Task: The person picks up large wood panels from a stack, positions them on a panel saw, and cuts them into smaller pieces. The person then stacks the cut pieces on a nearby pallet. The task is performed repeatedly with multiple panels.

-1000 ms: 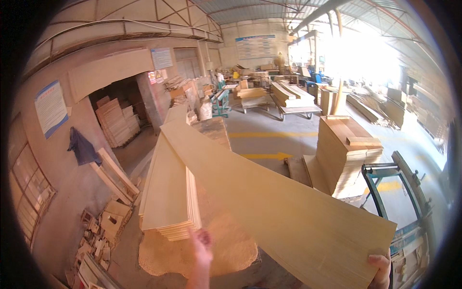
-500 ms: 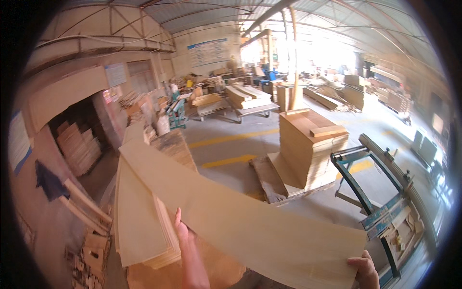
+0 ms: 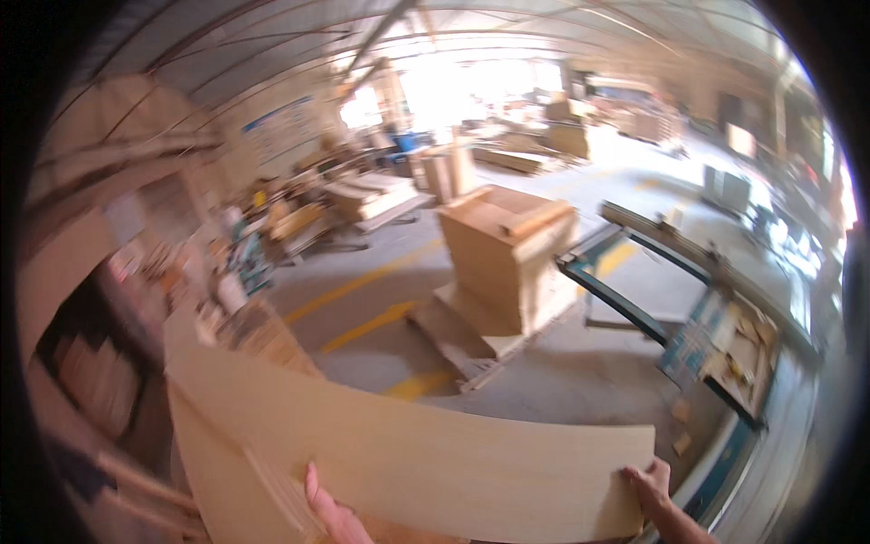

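Swung round since the earlier frames, the long board (image 3: 489, 471) now lies more nearly crosswise in the person's view, which has itself turned to the right. Its long axis runs from the far left, where the narrower-looking end overlaps a long stack of boards (image 3: 213, 467), to the squared end low on the right; whether the left end rests on the stack cannot be told.

Beyond the board's far edge lies bare grey floor (image 3: 553, 381), reaching to a tall stack of panels (image 3: 489, 263). To the right of that stack stands a green machine frame (image 3: 618, 305), apart from the board's squared end.

At that end the right hand (image 3: 649, 485) grasps the board, thumb on the upper face and fingers mostly hidden. The left hand (image 3: 333, 517), well apart from it, touches the near edge with the thumb upright against the board; its other fingers are out of sight, so how far it is closed cannot be told.
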The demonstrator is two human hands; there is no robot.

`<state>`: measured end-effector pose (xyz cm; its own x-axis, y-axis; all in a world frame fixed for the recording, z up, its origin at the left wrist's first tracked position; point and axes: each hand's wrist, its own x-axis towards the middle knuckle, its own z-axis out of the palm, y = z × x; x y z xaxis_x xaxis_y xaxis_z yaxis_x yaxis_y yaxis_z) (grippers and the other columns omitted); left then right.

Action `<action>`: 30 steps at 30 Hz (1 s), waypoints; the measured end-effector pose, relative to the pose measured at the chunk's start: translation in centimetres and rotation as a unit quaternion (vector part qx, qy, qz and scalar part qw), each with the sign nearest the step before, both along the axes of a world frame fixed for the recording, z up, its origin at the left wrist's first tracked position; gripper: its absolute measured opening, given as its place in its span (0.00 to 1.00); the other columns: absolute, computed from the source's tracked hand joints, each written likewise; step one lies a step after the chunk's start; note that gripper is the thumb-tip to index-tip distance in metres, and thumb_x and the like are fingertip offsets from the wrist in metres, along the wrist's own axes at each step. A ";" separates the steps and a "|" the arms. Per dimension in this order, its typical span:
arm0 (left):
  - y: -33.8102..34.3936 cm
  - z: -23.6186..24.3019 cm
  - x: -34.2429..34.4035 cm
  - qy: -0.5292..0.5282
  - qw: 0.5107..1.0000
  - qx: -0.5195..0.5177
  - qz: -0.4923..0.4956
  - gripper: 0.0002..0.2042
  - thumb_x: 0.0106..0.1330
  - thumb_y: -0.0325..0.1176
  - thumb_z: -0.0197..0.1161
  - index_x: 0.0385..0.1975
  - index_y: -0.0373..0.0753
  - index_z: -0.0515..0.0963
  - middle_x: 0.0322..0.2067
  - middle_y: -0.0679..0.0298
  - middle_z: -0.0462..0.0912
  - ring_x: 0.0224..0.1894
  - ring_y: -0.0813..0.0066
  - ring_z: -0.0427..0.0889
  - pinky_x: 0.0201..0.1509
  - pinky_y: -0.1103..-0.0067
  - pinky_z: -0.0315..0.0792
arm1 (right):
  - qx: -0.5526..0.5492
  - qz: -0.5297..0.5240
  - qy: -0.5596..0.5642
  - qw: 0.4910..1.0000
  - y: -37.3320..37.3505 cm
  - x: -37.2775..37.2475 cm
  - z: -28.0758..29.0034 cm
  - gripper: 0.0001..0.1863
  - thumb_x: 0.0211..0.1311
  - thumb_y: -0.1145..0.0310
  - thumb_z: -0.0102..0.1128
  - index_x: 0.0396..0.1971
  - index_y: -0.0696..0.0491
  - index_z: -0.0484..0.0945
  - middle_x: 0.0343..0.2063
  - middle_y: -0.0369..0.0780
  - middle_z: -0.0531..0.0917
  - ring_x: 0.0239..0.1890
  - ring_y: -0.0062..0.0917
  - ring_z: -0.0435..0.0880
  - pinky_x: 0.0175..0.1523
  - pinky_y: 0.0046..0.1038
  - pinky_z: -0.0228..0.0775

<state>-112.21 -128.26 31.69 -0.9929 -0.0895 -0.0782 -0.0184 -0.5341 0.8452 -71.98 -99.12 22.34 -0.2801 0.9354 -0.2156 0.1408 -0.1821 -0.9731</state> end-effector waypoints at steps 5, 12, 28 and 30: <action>1.8 1.0 2.0 0.013 0.996 -0.079 -0.026 0.26 0.80 0.48 0.56 0.68 0.36 0.73 0.59 0.53 0.81 0.57 0.55 0.82 0.59 0.62 0.80 | 0.073 -0.002 0.002 0.997 1.8 0.2 -3.9 0.19 0.64 0.61 0.77 0.42 0.62 0.86 0.33 0.37 0.89 0.35 0.18 0.85 0.41 0.27 0.80; 8.0 0.9 5.3 0.017 0.985 -0.107 -0.131 0.28 0.79 0.49 0.56 0.70 0.36 0.71 0.62 0.52 0.78 0.62 0.54 0.78 0.63 0.60 0.77 | 0.073 -0.106 0.133 0.983 1.0 6.8 -4.2 0.19 0.65 0.64 0.78 0.49 0.60 0.83 0.41 0.37 0.90 0.43 0.19 0.87 0.51 0.28 0.83; 24.1 0.2 20.7 0.019 0.943 -0.116 -0.313 0.33 0.78 0.52 0.56 0.75 0.35 0.66 0.71 0.49 0.71 0.73 0.52 0.68 0.72 0.56 0.70 | 0.089 -0.338 0.055 0.935 1.6 29.5 -9.4 0.19 0.65 0.61 0.77 0.45 0.60 0.84 0.37 0.36 0.89 0.38 0.18 0.85 0.44 0.25 0.80; 25.0 -0.2 21.2 0.012 0.943 -0.092 -0.320 0.34 0.78 0.52 0.56 0.75 0.35 0.65 0.72 0.49 0.70 0.75 0.52 0.66 0.73 0.55 0.70 | 0.104 -0.359 0.062 0.925 2.1 31.2 -9.7 0.18 0.65 0.60 0.77 0.42 0.60 0.85 0.34 0.35 0.89 0.35 0.18 0.84 0.40 0.25 0.79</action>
<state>-90.99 -103.22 31.52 -0.8497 0.5182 -0.0975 -0.2674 -0.2642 0.9266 -40.78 -97.03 12.66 0.4188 0.9079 -0.0176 -0.0595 0.0081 -0.9982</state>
